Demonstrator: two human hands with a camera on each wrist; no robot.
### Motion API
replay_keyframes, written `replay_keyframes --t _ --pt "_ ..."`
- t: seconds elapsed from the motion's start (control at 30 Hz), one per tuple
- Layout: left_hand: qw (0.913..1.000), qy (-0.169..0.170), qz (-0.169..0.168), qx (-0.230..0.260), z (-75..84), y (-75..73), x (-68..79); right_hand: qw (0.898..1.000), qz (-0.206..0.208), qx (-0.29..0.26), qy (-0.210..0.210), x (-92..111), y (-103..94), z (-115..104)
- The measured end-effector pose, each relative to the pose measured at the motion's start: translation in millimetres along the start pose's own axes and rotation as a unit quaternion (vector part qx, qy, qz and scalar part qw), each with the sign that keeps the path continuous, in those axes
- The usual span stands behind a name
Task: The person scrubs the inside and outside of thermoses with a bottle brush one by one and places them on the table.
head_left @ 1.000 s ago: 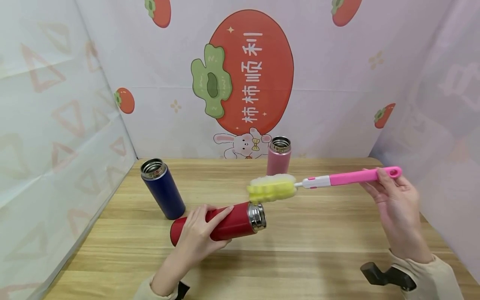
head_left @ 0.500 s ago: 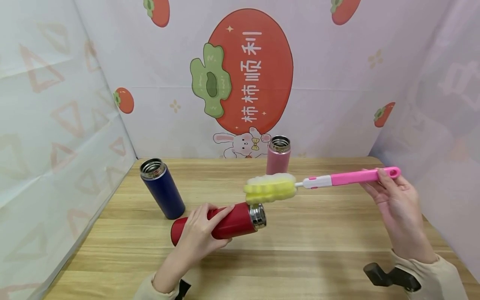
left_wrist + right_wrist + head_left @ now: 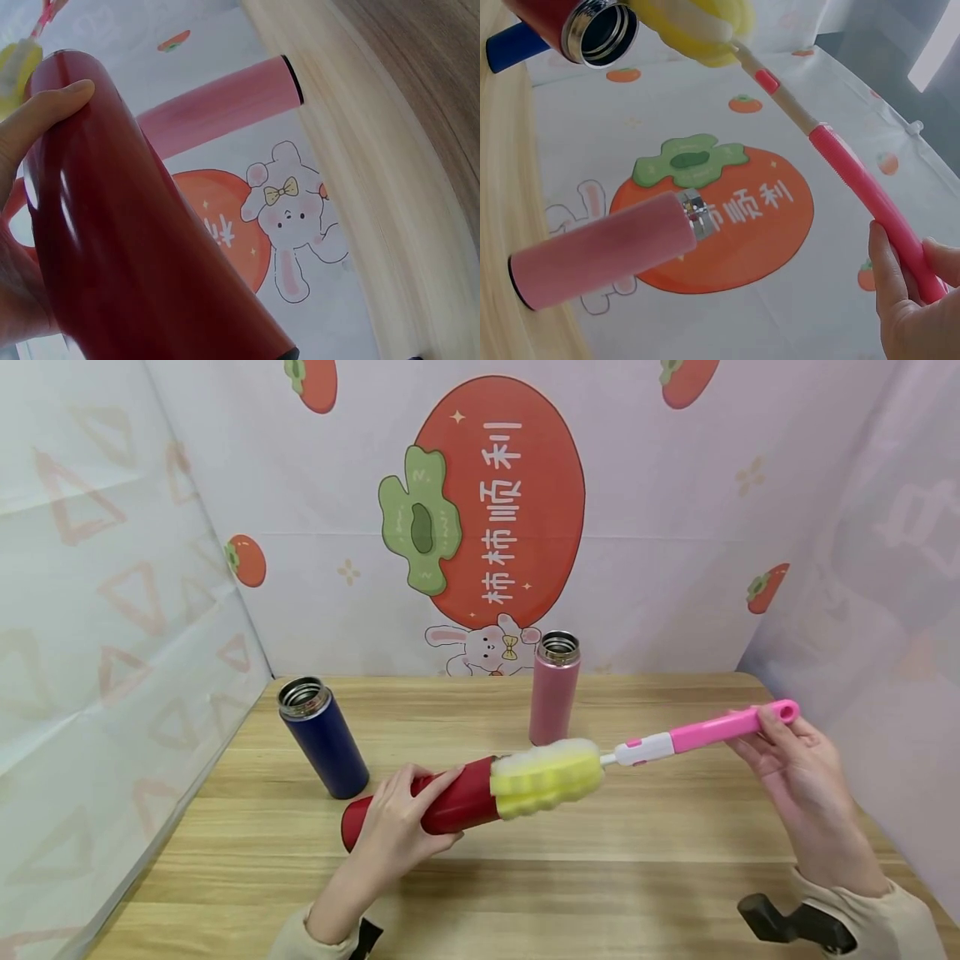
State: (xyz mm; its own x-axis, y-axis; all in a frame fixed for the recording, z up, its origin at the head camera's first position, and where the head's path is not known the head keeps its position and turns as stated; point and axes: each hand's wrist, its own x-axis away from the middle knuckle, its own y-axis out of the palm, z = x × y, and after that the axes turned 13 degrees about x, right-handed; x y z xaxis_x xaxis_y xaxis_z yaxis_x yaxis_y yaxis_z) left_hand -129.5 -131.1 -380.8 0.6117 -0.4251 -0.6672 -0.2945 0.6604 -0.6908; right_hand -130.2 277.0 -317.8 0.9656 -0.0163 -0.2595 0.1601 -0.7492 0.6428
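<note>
My left hand [image 3: 401, 827] grips a red thermos bottle [image 3: 467, 795], tilted with its mouth to the right. In the right wrist view its open steel mouth [image 3: 601, 36] shows. My right hand [image 3: 798, 764] pinches the end of a bottle brush's pink handle [image 3: 716, 728]. The brush's yellow and white sponge head [image 3: 551, 778] hides the bottle's neck in the head view; in the right wrist view it lies outside, beside the mouth. The left wrist view shows my left hand's thumb [image 3: 56, 105] along the red bottle's side.
A lidless blue thermos [image 3: 326, 743] stands on the wooden table [image 3: 600, 877] to the left. A lidless pink thermos [image 3: 553, 702] stands at the back, behind the sponge head. Printed cloth [image 3: 660, 568] walls the table's back and sides.
The sponge head has come down from above the red bottle's neck to in front of it, and the brush slants more. My left hand and the red bottle have hardly moved.
</note>
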Motion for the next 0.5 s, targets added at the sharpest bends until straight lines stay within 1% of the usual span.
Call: replay_keyframes --t 0.2,0.33,0.5 --pt "0.9998 -0.008 0.018 0.003 -0.4 -1.8 0.1 1.0 -0.011 0.003 0.016 3.2 -4.6 -2.1" --pt "0.9996 -0.007 0.028 0.007 -0.3 -2.6 0.3 0.999 -0.013 0.028 0.022 4.3 -5.4 -4.2" --pt "0.999 0.001 0.045 0.007 0.0 -2.8 2.0 0.998 -0.001 0.054 0.011 4.3 -3.1 -5.8"
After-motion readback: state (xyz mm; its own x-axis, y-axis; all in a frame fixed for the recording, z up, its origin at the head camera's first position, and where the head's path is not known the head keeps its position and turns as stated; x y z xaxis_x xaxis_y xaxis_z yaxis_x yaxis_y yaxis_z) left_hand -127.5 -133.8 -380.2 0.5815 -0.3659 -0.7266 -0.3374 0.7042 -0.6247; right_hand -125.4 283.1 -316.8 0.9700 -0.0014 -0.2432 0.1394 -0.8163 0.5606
